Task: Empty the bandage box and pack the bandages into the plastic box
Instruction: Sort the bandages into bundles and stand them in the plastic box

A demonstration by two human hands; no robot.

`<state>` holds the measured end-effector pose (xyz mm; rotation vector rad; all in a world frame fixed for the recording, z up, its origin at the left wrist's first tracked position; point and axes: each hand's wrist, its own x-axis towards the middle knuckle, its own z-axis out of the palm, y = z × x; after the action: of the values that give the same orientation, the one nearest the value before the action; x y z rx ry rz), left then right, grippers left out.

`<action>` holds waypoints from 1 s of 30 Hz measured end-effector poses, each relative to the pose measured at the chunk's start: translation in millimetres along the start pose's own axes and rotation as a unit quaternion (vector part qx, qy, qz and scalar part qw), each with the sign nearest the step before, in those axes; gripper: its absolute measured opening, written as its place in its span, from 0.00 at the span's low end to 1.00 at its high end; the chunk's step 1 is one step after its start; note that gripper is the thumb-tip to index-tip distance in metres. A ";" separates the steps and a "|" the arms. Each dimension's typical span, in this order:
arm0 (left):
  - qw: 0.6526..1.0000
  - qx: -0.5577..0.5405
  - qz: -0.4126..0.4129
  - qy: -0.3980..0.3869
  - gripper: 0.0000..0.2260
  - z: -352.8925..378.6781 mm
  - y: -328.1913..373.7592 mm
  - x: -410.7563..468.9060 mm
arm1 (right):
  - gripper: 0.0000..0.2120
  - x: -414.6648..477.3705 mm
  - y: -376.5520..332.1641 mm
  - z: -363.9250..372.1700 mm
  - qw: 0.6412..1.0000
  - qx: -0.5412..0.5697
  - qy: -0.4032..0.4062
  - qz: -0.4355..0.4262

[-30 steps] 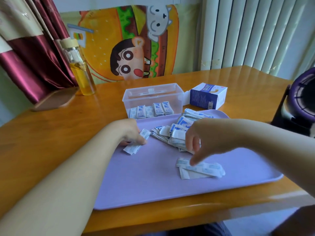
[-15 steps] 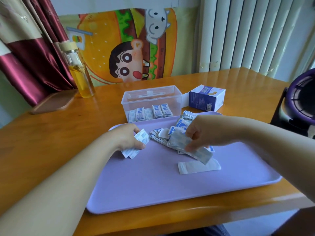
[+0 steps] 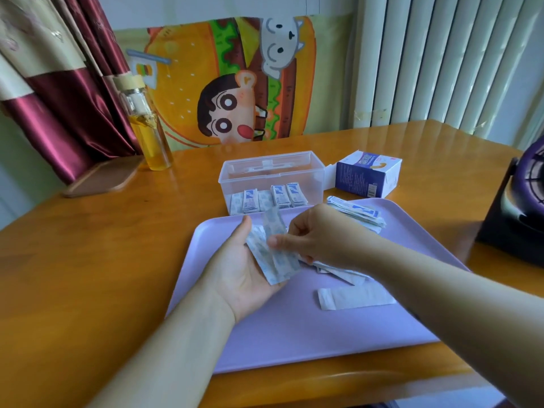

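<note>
My left hand (image 3: 238, 269) lies palm up over the purple tray (image 3: 294, 334), with a small stack of wrapped bandages (image 3: 275, 260) resting across its fingers. My right hand (image 3: 318, 237) pinches the top of that stack between thumb and forefinger. The clear plastic box (image 3: 235, 175) stands just beyond the tray, with several bandages standing in a row (image 3: 279, 197) along its front wall. The blue and white bandage box (image 3: 368, 178) lies to the right of it. A loose pile of bandages (image 3: 357, 212) and one single strip (image 3: 353, 298) lie on the tray.
A glass bottle of yellow liquid (image 3: 150, 136) and a wooden board (image 3: 100, 178) stand at the back left of the wooden table (image 3: 88, 260). A dark purple fan (image 3: 524, 207) stands at the right edge. A cartoon cushion (image 3: 235, 83) leans behind the table.
My left hand has turned palm up with its bandages. My right hand lifted bandages off the tray and brought them left onto the left palm.
</note>
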<state>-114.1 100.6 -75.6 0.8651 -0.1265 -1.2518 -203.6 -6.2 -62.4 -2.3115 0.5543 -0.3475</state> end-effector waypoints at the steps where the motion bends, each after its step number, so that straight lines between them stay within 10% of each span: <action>1: 1.000 -0.011 0.002 0.006 0.22 3.3 -3.1 -1.2 | 0.24 0.9 -0.5 5.3 1.000 -0.011 -0.002 -0.003; 7: 0.986 -0.149 0.050 0.062 0.10 -2.4 -5.1 2.7 | 0.20 4.9 5.7 -26.8 0.994 -0.035 0.097 -0.035; 12: 0.982 -0.154 0.064 0.091 0.09 -16.5 3.8 6.5 | 0.04 -11.2 34.0 -52.7 0.966 -0.251 -0.060 -0.018; 17: 0.984 -0.127 0.071 0.108 0.05 -14.4 2.4 9.0 | 0.09 -20.5 44.5 -39.2 0.937 -0.343 -0.017 -0.071; 30: 0.987 -0.124 0.061 0.085 0.04 -15.4 5.2 -0.8 | 0.09 -4.3 47.1 -40.2 0.975 -0.222 0.009 0.024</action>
<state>-102.3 109.3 -82.7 0.7334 0.1093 -1.0485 -236.9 -58.3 -67.8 -2.7189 0.7569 -0.2384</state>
